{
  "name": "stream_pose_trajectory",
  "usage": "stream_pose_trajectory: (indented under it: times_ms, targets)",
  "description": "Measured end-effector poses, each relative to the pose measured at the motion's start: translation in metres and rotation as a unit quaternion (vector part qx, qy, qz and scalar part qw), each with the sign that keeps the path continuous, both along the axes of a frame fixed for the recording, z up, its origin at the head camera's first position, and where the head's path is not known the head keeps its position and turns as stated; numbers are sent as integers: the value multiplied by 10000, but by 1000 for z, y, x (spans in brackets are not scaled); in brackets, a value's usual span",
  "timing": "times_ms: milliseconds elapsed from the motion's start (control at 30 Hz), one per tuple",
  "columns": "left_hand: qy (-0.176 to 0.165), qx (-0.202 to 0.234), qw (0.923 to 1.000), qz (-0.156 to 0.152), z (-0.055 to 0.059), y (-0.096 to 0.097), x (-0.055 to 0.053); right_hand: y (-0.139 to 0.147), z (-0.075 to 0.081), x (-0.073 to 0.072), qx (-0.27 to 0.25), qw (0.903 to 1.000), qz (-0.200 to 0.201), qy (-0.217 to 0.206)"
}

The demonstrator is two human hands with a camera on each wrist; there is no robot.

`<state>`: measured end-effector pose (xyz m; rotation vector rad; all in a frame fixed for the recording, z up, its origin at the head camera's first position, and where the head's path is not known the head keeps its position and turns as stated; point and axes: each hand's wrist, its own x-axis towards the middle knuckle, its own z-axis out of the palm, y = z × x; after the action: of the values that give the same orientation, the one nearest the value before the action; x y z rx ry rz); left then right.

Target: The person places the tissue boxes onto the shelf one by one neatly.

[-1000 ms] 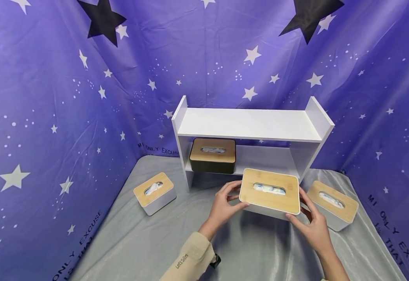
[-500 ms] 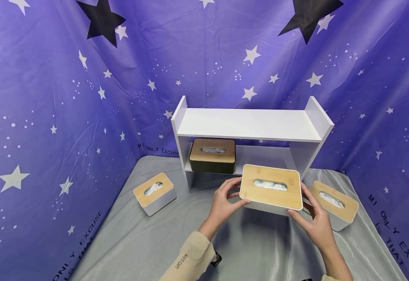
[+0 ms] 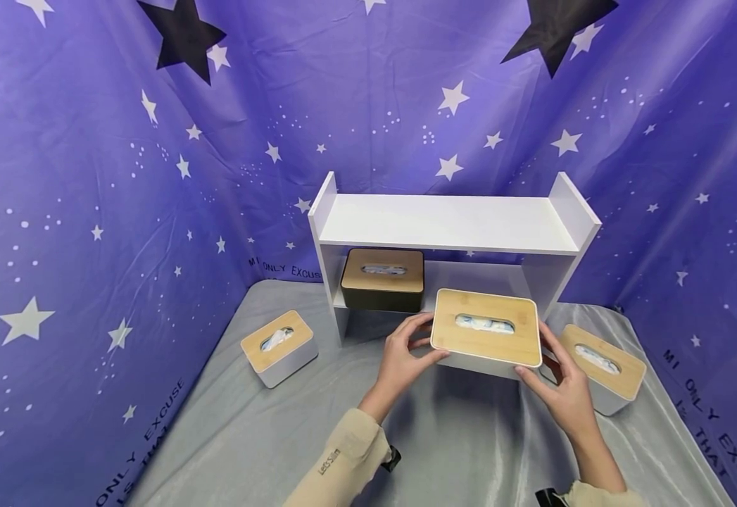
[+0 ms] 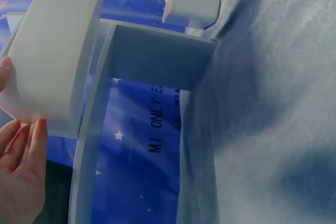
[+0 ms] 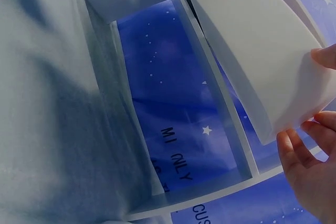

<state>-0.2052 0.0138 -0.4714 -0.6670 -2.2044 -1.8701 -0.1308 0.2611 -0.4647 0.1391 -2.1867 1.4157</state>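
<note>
A white tissue box [image 3: 486,324] with a bamboo lid is held up in front of the white shelf's [image 3: 447,218] middle board, tissue showing in its slot. My left hand [image 3: 402,359] grips its left end, thumb at the front corner. The right hand [image 3: 564,394] grips the other end, its thumb at the front right corner. In the left wrist view the box's white side [image 4: 52,51] appears between fingers of both hands. A dark tissue box [image 3: 383,280] with a wooden lid stands at the left of the middle board.
One white tissue box [image 3: 279,348] rests on the grey cloth [image 3: 229,436] left of the shelf. Another white tissue box [image 3: 602,367] lies to the right, close behind my right hand. A purple star-printed curtain [image 3: 381,105] surrounds the back and sides.
Both hands have raised the white tissue box slightly and brought it a little nearer the middle board. The other boxes and the shelf have stayed in place.
</note>
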Motion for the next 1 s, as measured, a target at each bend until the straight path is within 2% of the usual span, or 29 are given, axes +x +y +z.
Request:
stream_pose_trajectory:
  times_ms: [100, 267, 367, 667, 1000]
  targets:
    - [-18, -30, 10000, -11, 8, 1, 3, 0, -1, -2, -71, 10000, 1, -46]
    - [9, 53, 9999, -91, 29, -1, 13, 1, -4, -5, -274, 9995, -30, -167]
    - [24, 125, 9999, -105, 34, -1, 16, 1, -5, -7, -406, 9989, -47, -233]
    - [21, 187, 9997, -166, 32, -1, 14, 0, -7, -10, -513, 9979, -178, -362]
    - [-115, 337, 9989, -291, 32, -1, 13, -3, -6, -14, -847, 9953, -373, -301]
